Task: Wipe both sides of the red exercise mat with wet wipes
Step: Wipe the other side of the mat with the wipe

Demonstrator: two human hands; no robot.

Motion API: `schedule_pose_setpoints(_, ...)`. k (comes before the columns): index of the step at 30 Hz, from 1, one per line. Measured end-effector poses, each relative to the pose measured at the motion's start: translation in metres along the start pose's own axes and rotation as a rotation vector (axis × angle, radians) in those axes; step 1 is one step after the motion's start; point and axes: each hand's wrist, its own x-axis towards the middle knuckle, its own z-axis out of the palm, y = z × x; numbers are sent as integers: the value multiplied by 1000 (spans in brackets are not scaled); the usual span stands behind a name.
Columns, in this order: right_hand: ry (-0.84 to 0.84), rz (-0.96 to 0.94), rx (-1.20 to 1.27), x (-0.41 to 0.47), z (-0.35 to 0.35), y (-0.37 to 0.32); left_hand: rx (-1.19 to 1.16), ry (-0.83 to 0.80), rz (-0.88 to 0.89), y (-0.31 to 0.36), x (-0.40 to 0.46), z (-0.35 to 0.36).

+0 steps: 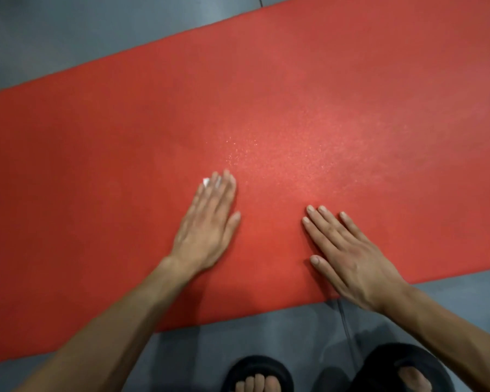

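The red exercise mat (266, 108) lies flat on the floor and fills most of the view, running from lower left to upper right. My left hand (207, 224) lies flat on it with straight fingers, pressing a white wet wipe (207, 182) that shows only past the fingertips. My right hand (348, 256) rests flat on the mat near its front edge, fingers spread, holding nothing. A patch of the mat ahead of my hands glistens with moisture.
Grey floor (54, 38) borders the mat at the far left and along the near edge. My two feet in black slippers (259, 374) stand on the floor just short of the mat's front edge.
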Motion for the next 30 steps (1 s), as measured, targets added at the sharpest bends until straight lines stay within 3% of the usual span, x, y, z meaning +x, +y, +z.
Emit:
schedule_pose_setpoints(2,9,3,-24,0,4,1,3,-14,-70,11,22,1)
schedule_pose_setpoints(5,30,-2,-38,1,6,2,70,-112,324,61,3,13)
schedule_pose_setpoints(7,39,3,-38,1,8,0,88,-150,479,67,-3,12)
schedule_pose_setpoints(9,46,22,-37,1,9,-1,103,-49,372,47,24,9)
schedule_pose_setpoints(12,38,24,-35,1,10,-4,2,-2,-87,11,68,-8)
schedule_pose_setpoints(13,37,20,-37,1,9,-4,-25,-24,-141,10,75,-9)
schedule_pose_setpoints(15,28,18,-45,1,9,-2,-17,-90,4,30,77,-8)
schedule_pose_setpoints(18,22,41,-52,2,9,-4,15,-156,426,63,62,-2)
schedule_pose_setpoints(19,22,51,-54,3,10,-6,26,-144,451,59,67,-2)
schedule_pose_setpoints(20,24,58,-55,3,10,-6,20,-118,388,49,78,-4)
schedule_pose_setpoints(23,19,59,-56,3,10,-6,-92,-43,-72,6,112,-17)
schedule_pose_setpoints(25,8,56,-63,3,9,-6,-129,-46,-218,3,122,-23)
schedule_pose_setpoints(26,5,56,-68,3,9,-6,-103,-62,-174,15,122,-22)
schedule_pose_setpoints(30,10,73,-77,6,9,-8,-17,-149,354,70,97,-9)
